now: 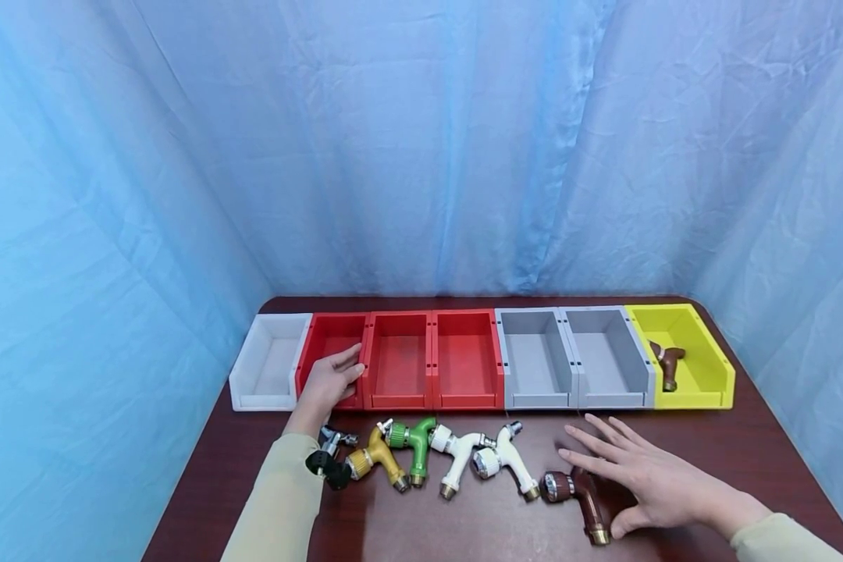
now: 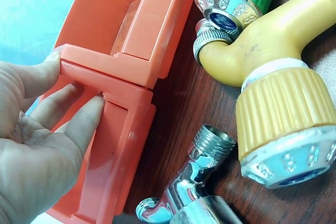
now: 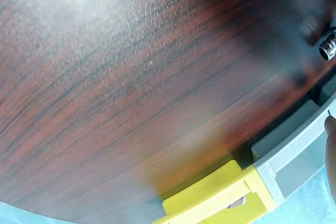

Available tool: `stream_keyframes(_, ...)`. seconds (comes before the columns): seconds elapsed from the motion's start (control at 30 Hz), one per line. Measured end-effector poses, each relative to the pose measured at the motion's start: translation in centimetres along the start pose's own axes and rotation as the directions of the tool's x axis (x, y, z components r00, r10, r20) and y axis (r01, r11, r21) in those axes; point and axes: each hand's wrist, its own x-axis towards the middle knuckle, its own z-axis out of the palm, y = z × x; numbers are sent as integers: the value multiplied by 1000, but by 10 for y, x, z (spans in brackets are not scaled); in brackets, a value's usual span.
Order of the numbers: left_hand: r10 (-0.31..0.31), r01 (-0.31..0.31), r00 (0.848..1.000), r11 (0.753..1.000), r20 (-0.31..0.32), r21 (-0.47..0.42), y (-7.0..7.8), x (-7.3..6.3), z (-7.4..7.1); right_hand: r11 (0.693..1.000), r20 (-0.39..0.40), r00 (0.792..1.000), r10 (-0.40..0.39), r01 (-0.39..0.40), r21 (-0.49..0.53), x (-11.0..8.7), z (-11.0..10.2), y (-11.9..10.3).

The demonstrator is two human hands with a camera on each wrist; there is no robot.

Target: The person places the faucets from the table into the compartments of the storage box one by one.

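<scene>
My left hand (image 1: 329,382) reaches into the leftmost red bin (image 1: 333,328). In the left wrist view, the thumb and fingers of that hand (image 2: 42,145) pinch the adjoining walls of two red bins (image 2: 107,61). My right hand (image 1: 649,476) is spread beside and partly over a brown tap (image 1: 587,503) with a brass end; whether it touches the tap is unclear. A chrome tap with a black handle (image 1: 332,460) lies below my left wrist. To its right are a yellow tap (image 1: 379,455), a green tap (image 1: 417,445) and two white taps (image 1: 460,455).
Along the back of the dark wooden table (image 1: 421,535) runs a row of bins: a white bin (image 1: 242,375), red ones, two grey bins (image 1: 534,402) and a yellow bin (image 1: 716,371) holding another brown tap (image 1: 669,365). Blue curtains (image 1: 421,156) enclose the table.
</scene>
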Motion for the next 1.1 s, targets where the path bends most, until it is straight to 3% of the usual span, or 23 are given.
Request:
stream_keyframes(0.2, -1, 1, 1000, 1000, -4, 0, -1, 1, 0, 999, 60, 998, 27, -28, 17, -1, 6, -7)
stream_keyframes(0.47, -4, 4, 1000, 1000, 0, 2, 0, 1, 0, 1000, 95, 995, -8, 6, 14, -2, 15, -15)
stream_keyframes(0.67, -6, 6, 1000, 1000, 2, -3, 0, 0, 0, 1000, 144, 989, 27, -25, -16, -3, 18, -20)
stream_keyframes(0.9, -5, 5, 1000, 1000, -2, -7, 0, 1, 0, 999, 120, 993, 13, -8, -44, -3, 19, -20)
stream_keyframes(1.1, 5, -5, 1000, 1000, 5, -7, -1, 1, 0, 1000, 156, 988, 15, -14, -8, -2, 19, -21)
